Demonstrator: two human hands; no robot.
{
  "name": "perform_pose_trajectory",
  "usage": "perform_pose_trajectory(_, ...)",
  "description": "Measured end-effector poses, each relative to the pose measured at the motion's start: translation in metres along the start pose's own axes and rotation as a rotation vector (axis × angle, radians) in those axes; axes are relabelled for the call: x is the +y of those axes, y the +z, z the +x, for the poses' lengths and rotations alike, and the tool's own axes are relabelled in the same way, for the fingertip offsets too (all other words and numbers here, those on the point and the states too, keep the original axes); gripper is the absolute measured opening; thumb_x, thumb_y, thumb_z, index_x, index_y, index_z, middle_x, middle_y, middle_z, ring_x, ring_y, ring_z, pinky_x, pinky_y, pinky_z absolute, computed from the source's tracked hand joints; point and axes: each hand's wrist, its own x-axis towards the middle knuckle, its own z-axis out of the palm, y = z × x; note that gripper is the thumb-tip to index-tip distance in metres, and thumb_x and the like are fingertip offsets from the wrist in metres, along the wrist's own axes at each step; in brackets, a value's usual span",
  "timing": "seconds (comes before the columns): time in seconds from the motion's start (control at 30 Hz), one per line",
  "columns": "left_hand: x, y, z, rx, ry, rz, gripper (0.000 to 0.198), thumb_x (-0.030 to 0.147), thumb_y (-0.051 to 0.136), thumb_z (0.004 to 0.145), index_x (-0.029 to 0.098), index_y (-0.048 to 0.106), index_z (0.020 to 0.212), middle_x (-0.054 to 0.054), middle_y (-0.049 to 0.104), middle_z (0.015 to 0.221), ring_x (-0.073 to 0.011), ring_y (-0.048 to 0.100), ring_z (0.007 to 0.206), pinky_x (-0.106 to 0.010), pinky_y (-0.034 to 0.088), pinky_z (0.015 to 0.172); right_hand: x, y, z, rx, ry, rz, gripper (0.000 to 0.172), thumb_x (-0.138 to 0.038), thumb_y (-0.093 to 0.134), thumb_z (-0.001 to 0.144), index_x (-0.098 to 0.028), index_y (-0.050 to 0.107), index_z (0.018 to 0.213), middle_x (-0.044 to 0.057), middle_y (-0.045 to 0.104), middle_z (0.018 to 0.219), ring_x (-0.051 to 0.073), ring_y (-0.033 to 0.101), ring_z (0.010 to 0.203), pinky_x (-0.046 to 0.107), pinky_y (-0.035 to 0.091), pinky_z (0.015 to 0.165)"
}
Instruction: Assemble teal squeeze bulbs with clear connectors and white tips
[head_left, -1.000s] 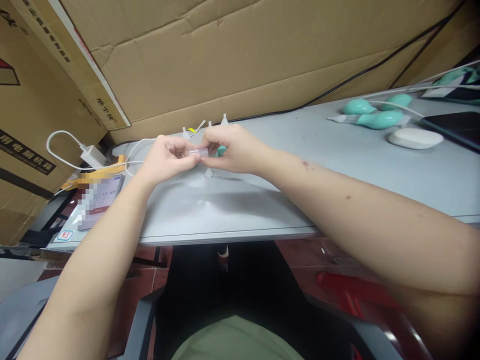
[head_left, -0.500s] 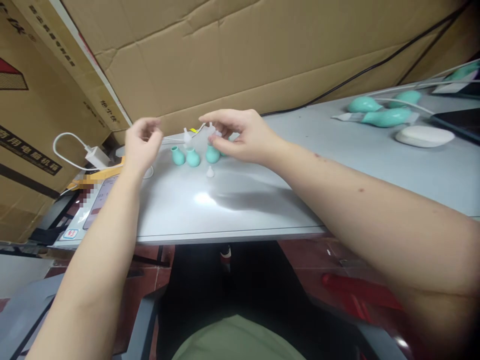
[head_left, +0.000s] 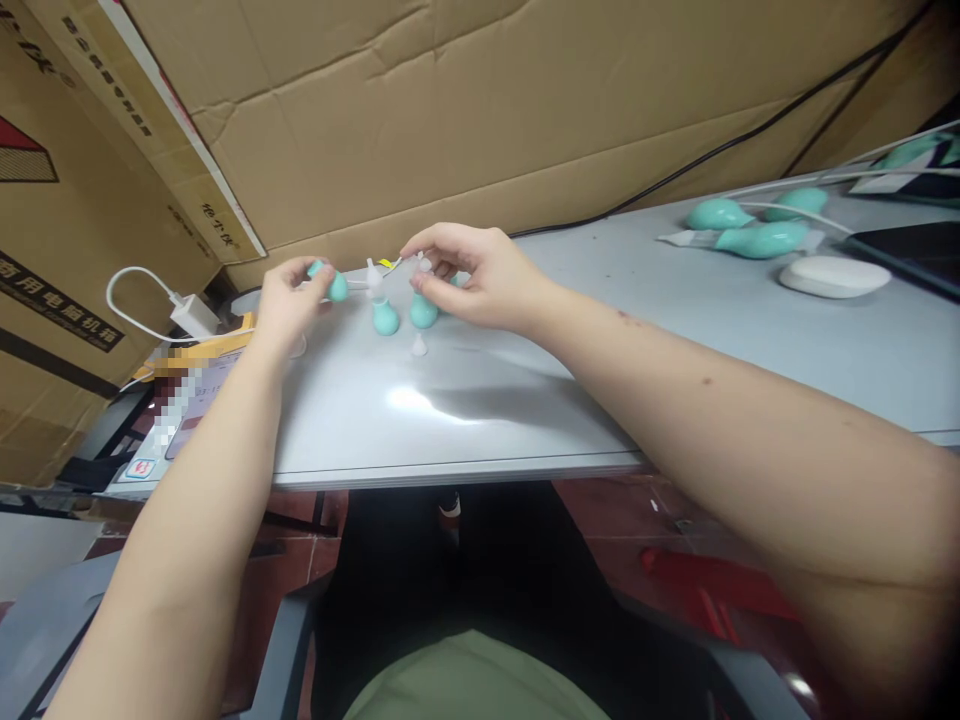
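My left hand is closed around a teal rubber bulb, lifted off the table and tilted, its neck toward the thumb and fingers. My right hand is bent, with thumb and fingers pinching about a translucent white nozzle; the fingers partly hide it. Below these fingertips stands a teal bulb. Another teal bulb stands to its left, with an upright white nozzle behind it. A small white cone-shaped tip sits in front. Something teal shows partly behind my right hand.
Several teal bulbs with clear tips lie at the right, beside a white oval object and a dark device. A white plug with cable and a phone are at the left. Cardboard walls the back.
My left hand has picked up the leftmost teal bulb from the table and drawn it up and left. My right hand stays almost where it was, its fingers a little closer around the nozzle.
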Motion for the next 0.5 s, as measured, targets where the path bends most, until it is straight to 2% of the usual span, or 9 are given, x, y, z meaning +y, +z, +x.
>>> perform_pose_trajectory(0.07, -0.007, -0.002, 0.009, 0.031, -0.049, -0.202, 0.077, 0.089, 0.103, 0.073, 0.03, 0.074, 0.114, -0.007, 0.084, 0.107, -0.0236, 0.082, 0.098, -0.037, 0.074, 0.082, 0.001, 0.0, 0.0, 0.005, 0.017, 0.008, 0.024, -0.031, 0.082, 0.105, -0.025, 0.085, 0.129, 0.003, 0.076, 0.096, 0.019, 0.068, 0.081, 0.035, 0.061, 0.077)
perform_pose_trajectory(0.13, -0.013, -0.006, 0.018, 0.048, -0.05, -0.329, 0.081, 0.097, 0.102, 0.071, 0.032, 0.071, 0.109, -0.007, 0.085, 0.112, -0.0261, 0.086, 0.114, -0.037, 0.076, 0.089, 0.001, 0.0, 0.0, 0.01, 0.025, 0.021, 0.023, -0.033, 0.084, 0.106, -0.025, 0.084, 0.128, 0.003, 0.077, 0.097, 0.02, 0.069, 0.083, 0.036, 0.062, 0.077)
perform_pose_trajectory(0.23, -0.01, -0.014, 0.023, 0.118, -0.001, -0.386, 0.08, 0.105, 0.094, 0.078, 0.033, 0.075, 0.108, -0.007, 0.087, 0.122, -0.0259, 0.085, 0.127, -0.034, 0.074, 0.09, -0.001, 0.002, 0.001, 0.018, 0.027, 0.087, 0.022, -0.038, 0.087, 0.106, -0.024, 0.083, 0.124, 0.005, 0.078, 0.1, 0.021, 0.071, 0.088, 0.038, 0.064, 0.081)
perform_pose_trajectory(0.33, 0.01, -0.015, 0.012, 0.092, 0.085, -0.347, 0.081, 0.106, 0.093, 0.081, 0.033, 0.081, 0.115, -0.004, 0.087, 0.119, -0.0205, 0.084, 0.11, -0.033, 0.064, 0.075, -0.004, 0.002, 0.004, 0.015, 0.052, 0.172, 0.028, -0.046, 0.091, 0.106, -0.025, 0.081, 0.121, 0.006, 0.078, 0.105, 0.022, 0.073, 0.092, 0.04, 0.069, 0.085)
perform_pose_trajectory(0.43, 0.038, -0.005, -0.014, 0.06, 0.232, -0.298, 0.079, 0.096, 0.108, 0.068, 0.028, 0.089, 0.103, -0.001, 0.089, 0.1, -0.013, 0.068, 0.076, -0.035, 0.053, 0.064, -0.007, 0.001, 0.008, 0.035, 0.117, 0.232, 0.037, -0.057, 0.094, 0.105, -0.027, 0.076, 0.117, 0.007, 0.078, 0.112, 0.022, 0.076, 0.091, 0.041, 0.073, 0.083)
perform_pose_trajectory(0.5, 0.053, 0.005, -0.032, -0.025, 0.393, -0.128, 0.063, 0.087, 0.098, 0.09, 0.025, 0.092, 0.095, -0.004, 0.088, 0.092, -0.0164, 0.071, 0.08, -0.037, 0.058, 0.075, -0.009, -0.001, 0.009, 0.053, 0.175, 0.287, 0.042, -0.061, 0.096, 0.104, -0.028, 0.074, 0.117, 0.007, 0.079, 0.113, 0.023, 0.079, 0.091, 0.041, 0.075, 0.082)
